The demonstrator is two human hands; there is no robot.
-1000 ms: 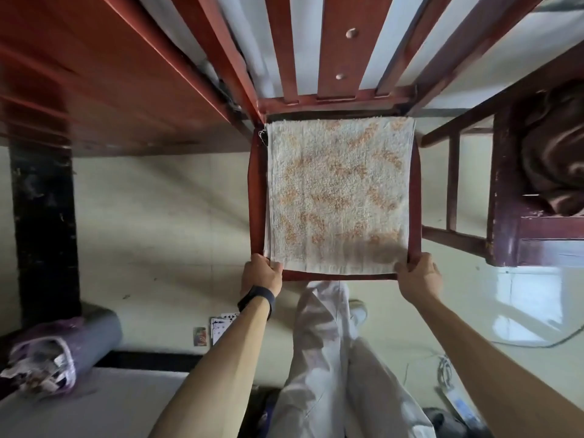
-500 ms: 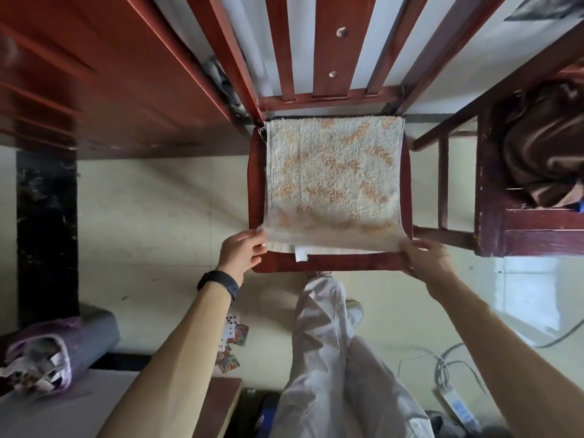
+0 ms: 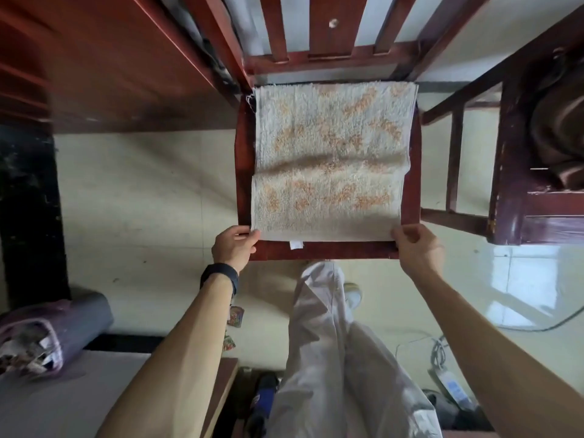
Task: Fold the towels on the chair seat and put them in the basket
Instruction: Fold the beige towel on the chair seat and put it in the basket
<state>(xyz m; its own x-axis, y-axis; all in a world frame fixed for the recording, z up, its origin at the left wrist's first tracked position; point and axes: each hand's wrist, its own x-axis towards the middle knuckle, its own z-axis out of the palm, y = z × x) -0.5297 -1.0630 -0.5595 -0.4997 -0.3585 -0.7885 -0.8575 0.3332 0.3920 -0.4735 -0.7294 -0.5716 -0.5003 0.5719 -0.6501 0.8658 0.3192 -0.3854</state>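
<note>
Towel (image 3: 331,153) edge raised, left hand (image 3: 234,248) and right hand (image 3: 415,248) pinching corners.

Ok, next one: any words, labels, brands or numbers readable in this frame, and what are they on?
No text can be read.
White tag on the near edge of the towel: no print legible.
Cards on the floor: printed pictures, too blurred to read.
Power strip with a blue label: too blurred to read.

Towel (image 3: 331,159) rough terry cloth; chair seat (image 3: 316,250) glossy wood.
</note>
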